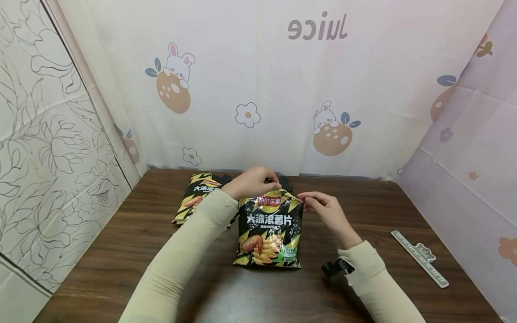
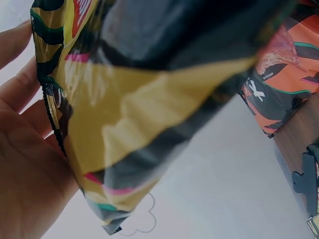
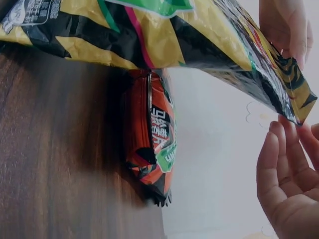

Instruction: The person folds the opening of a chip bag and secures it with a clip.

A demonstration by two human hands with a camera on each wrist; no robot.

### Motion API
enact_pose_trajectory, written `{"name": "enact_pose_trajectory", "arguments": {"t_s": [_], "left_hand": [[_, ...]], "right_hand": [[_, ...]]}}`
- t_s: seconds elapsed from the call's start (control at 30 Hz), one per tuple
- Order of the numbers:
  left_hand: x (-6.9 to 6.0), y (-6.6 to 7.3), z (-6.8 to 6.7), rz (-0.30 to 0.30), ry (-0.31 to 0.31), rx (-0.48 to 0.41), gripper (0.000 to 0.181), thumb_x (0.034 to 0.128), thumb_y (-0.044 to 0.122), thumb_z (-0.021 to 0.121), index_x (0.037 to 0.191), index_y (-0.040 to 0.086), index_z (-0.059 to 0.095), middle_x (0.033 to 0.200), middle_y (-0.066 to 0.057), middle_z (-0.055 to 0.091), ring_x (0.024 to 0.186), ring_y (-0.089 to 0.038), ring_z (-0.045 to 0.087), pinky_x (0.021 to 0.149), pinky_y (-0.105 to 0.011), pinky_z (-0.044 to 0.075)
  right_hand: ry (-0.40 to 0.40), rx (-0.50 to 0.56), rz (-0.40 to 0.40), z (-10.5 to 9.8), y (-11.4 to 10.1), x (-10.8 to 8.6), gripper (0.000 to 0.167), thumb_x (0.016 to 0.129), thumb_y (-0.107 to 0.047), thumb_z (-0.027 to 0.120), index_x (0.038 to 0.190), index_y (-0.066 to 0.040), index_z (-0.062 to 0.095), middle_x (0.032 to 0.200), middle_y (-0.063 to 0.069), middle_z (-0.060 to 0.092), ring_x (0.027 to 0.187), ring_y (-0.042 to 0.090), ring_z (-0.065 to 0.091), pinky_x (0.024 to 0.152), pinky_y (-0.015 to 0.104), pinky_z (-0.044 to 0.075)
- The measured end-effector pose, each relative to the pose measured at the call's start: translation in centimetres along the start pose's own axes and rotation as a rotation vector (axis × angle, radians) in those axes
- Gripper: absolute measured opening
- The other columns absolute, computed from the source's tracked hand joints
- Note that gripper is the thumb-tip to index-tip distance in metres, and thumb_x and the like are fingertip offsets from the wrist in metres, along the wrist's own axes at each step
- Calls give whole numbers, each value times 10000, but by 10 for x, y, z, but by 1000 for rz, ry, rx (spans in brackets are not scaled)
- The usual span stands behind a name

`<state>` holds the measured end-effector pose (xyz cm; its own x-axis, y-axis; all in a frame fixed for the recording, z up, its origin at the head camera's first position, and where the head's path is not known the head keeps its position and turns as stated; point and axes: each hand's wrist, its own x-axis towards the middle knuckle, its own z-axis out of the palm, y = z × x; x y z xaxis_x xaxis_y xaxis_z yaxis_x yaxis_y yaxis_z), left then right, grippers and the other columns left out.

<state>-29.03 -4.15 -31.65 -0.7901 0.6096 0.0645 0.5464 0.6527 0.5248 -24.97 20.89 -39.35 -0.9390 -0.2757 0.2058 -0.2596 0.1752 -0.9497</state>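
A black-and-yellow bag of potato chips (image 1: 269,229) stands upright on the table, front facing me. My left hand (image 1: 255,181) pinches its top edge, thumb in front; in the left wrist view the fingers (image 2: 22,92) are partly hidden behind the bag. At the bag's top right corner, my right hand (image 1: 328,211) pinches the tip. The right wrist view shows the right hand (image 3: 291,181) with thumb and fingertips meeting at that corner. An orange-and-black chip bag (image 3: 149,132) is behind the held one, mostly covered from above.
Another yellow-and-black chip bag (image 1: 194,195) lies at the back left, a black clip (image 1: 221,179) by its top. A long pale sealing clip (image 1: 420,259) lies on the right side of the brown table (image 1: 363,188). A patterned curtain (image 1: 258,80) hangs behind.
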Motion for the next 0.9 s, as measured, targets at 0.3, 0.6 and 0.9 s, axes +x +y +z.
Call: {"name": "enact_pose_trajectory", "arguments": {"t_s": [0.3,0.6,0.9], "left_hand": [[-2,1,0,7,8,0,195,987,258,598,1048,137,738,1008,6,711,817,-100,625,769,-297,505],[-3,2,0,14,15,15,197,988,241,598,1059,119,736,1040,-2,712,841,-94,630,798,-307,515],[-4,4,0,11,21,25,164,979,209,614,1031,121,741,1030,-8,717,858,-98,634,809,-306,519]], "right_hand": [[9,-95,80,8,0,2,429,1000,-324,568,1228,30,648,1174,128,684,939,19,658,873,359,560],[30,-142,79,14,1,-1,373,970,-322,620,1179,-21,694,1154,166,691,930,39,652,867,337,551],[62,-128,68,18,0,0,354,964,-289,636,1147,8,698,1101,155,705,898,30,656,807,242,545]]}}
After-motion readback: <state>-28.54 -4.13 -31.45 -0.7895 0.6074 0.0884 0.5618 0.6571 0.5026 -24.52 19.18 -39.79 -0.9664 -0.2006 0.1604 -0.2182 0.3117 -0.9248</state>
